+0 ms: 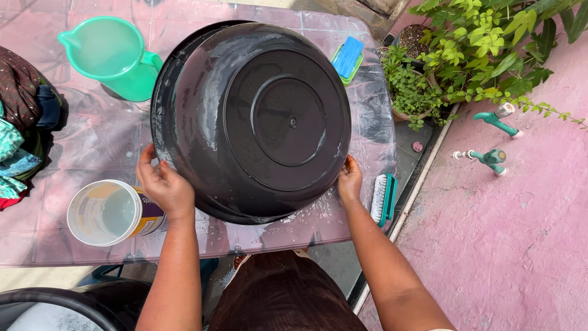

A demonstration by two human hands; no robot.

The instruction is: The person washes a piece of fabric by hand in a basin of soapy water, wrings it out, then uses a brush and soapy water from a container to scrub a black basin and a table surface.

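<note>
A large black plastic basin (257, 116) is tipped up on its rim over the wet table (73, 153), its round underside facing me. My left hand (164, 184) grips the basin's rim at the lower left. My right hand (349, 179) holds the rim at the lower right. Soapy water streaks the basin and the table under it.
A green jug (113, 55) stands at the back left, a pale plastic tub (104, 211) at the front left, and a pile of clothes (18, 122) at the left edge. A scrub brush (383, 199) and a blue soap dish (348, 58) lie right. Potted plants (465, 49) and taps (490, 156) are beyond.
</note>
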